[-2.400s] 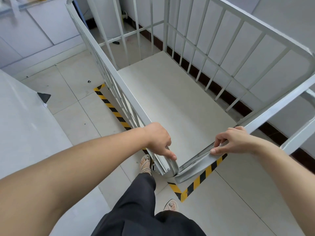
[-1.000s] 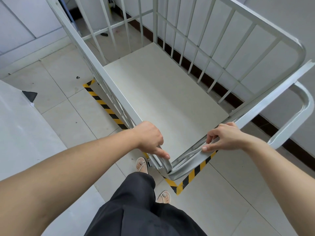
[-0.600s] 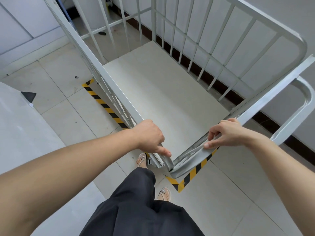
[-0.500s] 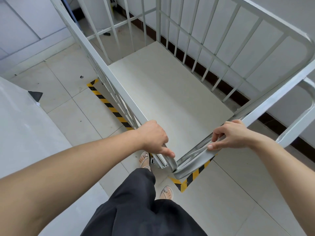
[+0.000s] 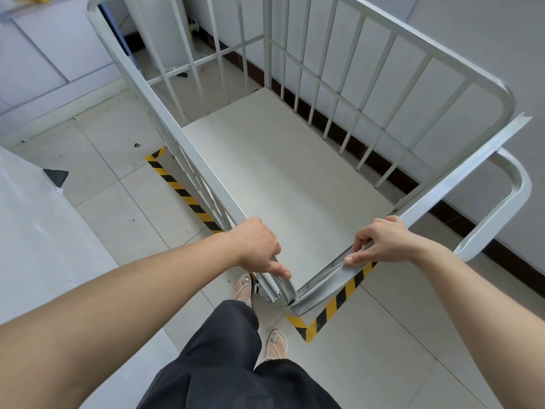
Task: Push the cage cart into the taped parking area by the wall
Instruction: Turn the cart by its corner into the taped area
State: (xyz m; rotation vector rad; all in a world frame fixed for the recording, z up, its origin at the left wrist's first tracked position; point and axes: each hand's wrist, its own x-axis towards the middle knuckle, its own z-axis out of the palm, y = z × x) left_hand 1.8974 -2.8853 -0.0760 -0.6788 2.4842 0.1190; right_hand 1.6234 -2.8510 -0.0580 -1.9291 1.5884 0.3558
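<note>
Last bit of the parking step, by my guess: the white-painted metal cage cart w/ barred sides [image 5: 295, 160] sits almost wholly inside the yellow-and-black striped floor tape [image 5: 182, 187], its far long side close along the white wall w/ dark skirting [image 5: 472, 54]. The tape runs just outside the cart's near long side, and the tape corner pokes out under the cart's near corner, beside the person's sandalled feet. Left hand [image 5: 256, 246] is wrapped over the top rail of that long side, grip clenched, index finger stretched along the rail toward the corner. Right hand [image 5: 380, 243] clasps the end rail, fingers curled over it, thumb pressed on the near face. Both arms nearly straight, reaching fwd and down. Next probably needs only a small nudge to square the cart w/ the tape, then letting go.
</note>
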